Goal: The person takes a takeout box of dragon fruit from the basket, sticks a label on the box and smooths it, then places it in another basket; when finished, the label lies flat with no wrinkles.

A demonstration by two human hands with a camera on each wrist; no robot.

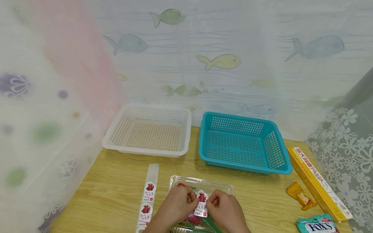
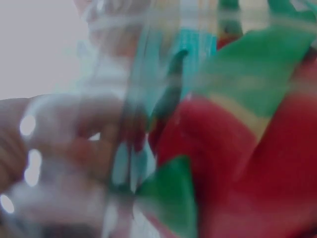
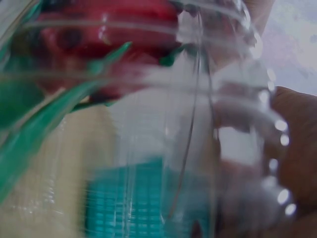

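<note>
A white sticker [image 1: 201, 204] printed with red dragon fruit hangs over a clear plastic box [image 1: 204, 182]. My left hand [image 1: 178, 204] pinches its left edge between thumb and fingertips; my right hand [image 1: 225, 209] pinches the opposite edge. Inside the box lie red, green-leaved dragon fruit [image 1: 194, 218], partly hidden by sticker and hands. Seen through the clear plastic, the left wrist view shows a dragon fruit [image 2: 213, 134] close up, beside blurred fingers [image 2: 74, 144]. Another red fruit [image 3: 114, 34] with green tips fills the top of the right wrist view.
Left of the box runs a strip of matching stickers [image 1: 146, 207]. Behind stand a white basket [image 1: 148, 152] and a teal basket [image 1: 242, 165]. To the right lie a yellow pasta box [image 1: 319, 184], an orange wrapped packet [image 1: 301, 195] and a teal FOX'S bag [image 1: 317, 224].
</note>
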